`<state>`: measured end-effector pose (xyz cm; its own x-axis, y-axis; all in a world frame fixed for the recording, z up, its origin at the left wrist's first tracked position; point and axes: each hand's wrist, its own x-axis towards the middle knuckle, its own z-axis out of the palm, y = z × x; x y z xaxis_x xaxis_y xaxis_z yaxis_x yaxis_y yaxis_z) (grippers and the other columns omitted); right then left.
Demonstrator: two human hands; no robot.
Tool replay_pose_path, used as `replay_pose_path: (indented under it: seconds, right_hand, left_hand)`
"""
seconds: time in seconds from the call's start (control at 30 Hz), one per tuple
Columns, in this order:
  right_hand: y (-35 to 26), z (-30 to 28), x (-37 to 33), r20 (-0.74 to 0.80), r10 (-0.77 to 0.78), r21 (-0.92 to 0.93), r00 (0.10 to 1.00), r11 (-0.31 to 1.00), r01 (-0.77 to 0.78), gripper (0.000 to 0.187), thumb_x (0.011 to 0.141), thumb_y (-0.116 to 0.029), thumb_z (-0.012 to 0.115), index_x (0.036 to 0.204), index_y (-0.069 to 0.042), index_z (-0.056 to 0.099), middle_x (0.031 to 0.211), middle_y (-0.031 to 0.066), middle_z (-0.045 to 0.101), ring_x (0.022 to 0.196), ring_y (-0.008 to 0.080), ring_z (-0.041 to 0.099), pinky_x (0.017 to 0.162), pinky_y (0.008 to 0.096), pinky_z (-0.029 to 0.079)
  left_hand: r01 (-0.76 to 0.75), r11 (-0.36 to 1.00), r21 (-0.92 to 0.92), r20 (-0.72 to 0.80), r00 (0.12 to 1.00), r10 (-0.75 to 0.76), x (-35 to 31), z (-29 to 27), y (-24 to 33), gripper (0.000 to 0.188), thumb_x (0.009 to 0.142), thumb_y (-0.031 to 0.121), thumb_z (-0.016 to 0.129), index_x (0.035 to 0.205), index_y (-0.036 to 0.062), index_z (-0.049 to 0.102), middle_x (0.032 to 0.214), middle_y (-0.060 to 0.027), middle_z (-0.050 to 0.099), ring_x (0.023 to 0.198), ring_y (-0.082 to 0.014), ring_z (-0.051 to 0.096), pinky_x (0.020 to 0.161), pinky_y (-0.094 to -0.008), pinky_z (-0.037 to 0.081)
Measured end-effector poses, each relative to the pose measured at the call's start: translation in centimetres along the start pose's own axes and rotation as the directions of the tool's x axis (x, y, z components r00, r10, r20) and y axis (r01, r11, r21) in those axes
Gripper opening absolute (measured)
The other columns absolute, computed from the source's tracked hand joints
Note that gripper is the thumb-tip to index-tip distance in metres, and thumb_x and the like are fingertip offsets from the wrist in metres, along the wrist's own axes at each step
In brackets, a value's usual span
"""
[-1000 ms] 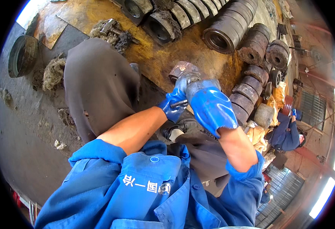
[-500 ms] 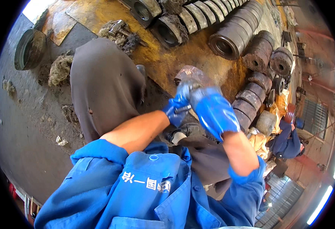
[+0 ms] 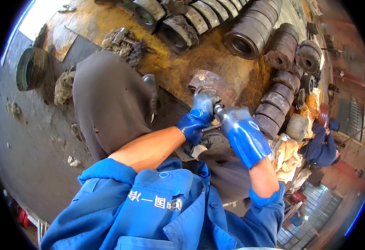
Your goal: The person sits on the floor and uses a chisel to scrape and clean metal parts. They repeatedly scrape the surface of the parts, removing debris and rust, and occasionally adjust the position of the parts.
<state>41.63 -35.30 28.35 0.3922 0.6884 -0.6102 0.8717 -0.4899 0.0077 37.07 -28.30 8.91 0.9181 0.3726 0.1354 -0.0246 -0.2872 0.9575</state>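
My left hand (image 3: 205, 102), in a grey-palmed blue rubber glove, is closed beside a rusty metal ring (image 3: 211, 82) on the floor. What its fingers hold is hidden. Just to its right, my right hand (image 3: 237, 118) wears a matching glove, its fingers wrapped round a metal tool (image 3: 218, 108) whose shiny end points at the left hand. Below the hands, a dark metal bar (image 3: 210, 128) sticks out from under the right hand toward the left cuff. Whether bar and shiny end are one piece, I cannot tell.
Rows of thick metal rings (image 3: 249, 35) lie at the far right, with shorter rusty ones (image 3: 278, 98) nearer. Oily fibre clumps (image 3: 126, 41) and a green-grey metal ring (image 3: 32, 68) are to the left. A person in dark blue (image 3: 317, 148) is at the right.
Both hands have come down slightly, the right one shifting rightward, and the two stand a little further apart. The tool's shiny end now shows between them. The view has shifted slightly.
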Motion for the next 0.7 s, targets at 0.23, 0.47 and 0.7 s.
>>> replay_pose_path:
  seconds: [0.23, 0.47, 0.7]
  right_hand:
    - [2.8, 8.0, -0.2, -0.243, 0.143, 0.181, 0.959, 0.978, -0.1, 0.021, 0.093, -0.013, 0.062, 0.113, -0.013, 0.068, 0.096, 0.0175, 0.073, 0.088, 0.0385, 0.072, 0.069, 0.0484, 0.057]
    - [1.6, 11.7, -1.6, 0.215, 0.58, 0.975, 0.785, -0.09, -0.201, 0.03, 0.086, -0.008, 0.073, 0.115, -0.008, 0.069, 0.105, 0.0209, 0.072, 0.095, 0.0342, 0.072, 0.07, 0.0461, 0.055]
    - [-1.1, 14.3, -4.4, -0.32, 0.625, 0.757, 0.712, 0.621, -0.205, 0.056, 0.073, -0.008, 0.083, 0.126, -0.008, 0.067, 0.112, 0.016, 0.072, 0.104, 0.0339, 0.07, 0.084, 0.0418, 0.059]
  left_hand:
    - [-0.22, 0.927, 0.303, 0.177, 0.969, 0.172, 2.5, 0.1, -0.4, 0.006, 0.066, 0.02, 0.073, 0.066, 0.0179, 0.067, 0.076, -0.0066, 0.068, 0.081, -0.0292, 0.067, 0.081, -0.0443, 0.048]
    - [-0.51, 0.655, 0.557, 0.383, 0.858, 0.343, 3.2, 0.5, 2.8, 0.007, 0.069, 0.025, 0.076, 0.071, 0.0183, 0.073, 0.079, -0.0108, 0.069, 0.084, -0.0315, 0.068, 0.083, -0.0453, 0.049]
    - [-0.673, 0.397, 0.624, 0.748, 0.661, -0.055, 4.0, 2.1, 4.2, 0.019, 0.084, 0.024, 0.065, 0.097, 0.0183, 0.078, 0.104, -0.0087, 0.076, 0.104, -0.025, 0.07, 0.117, -0.055, 0.031]
